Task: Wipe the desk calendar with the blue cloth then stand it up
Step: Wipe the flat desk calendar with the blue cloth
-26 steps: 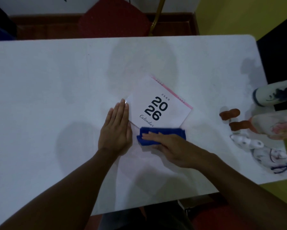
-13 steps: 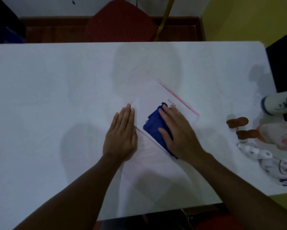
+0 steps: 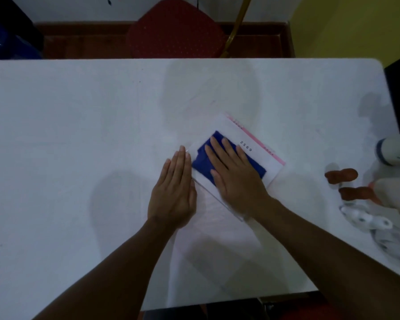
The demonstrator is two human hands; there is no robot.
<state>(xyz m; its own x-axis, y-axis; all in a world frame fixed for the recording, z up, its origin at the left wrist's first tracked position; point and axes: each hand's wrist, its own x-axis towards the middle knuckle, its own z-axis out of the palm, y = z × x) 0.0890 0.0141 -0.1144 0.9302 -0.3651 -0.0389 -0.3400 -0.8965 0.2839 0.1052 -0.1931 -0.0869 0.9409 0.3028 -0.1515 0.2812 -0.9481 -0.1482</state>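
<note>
On the desk [image 3: 78, 135], the desk calendar [image 3: 271, 168] lay flat under the blue cloth [image 3: 202, 160], pressed by the flat right hand [image 3: 237, 179], left hand [image 3: 173, 192] released alongside; uneven pressure could slide it.

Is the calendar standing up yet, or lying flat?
Lying flat. The calendar rests face-up on the table, with the right hand pressing the blue cloth onto it.

A red chair [image 3: 175, 28] stands beyond the white desk [image 3: 78, 135]; patterned ceramic figures [image 3: 379, 218] crowd its right edge.
</note>
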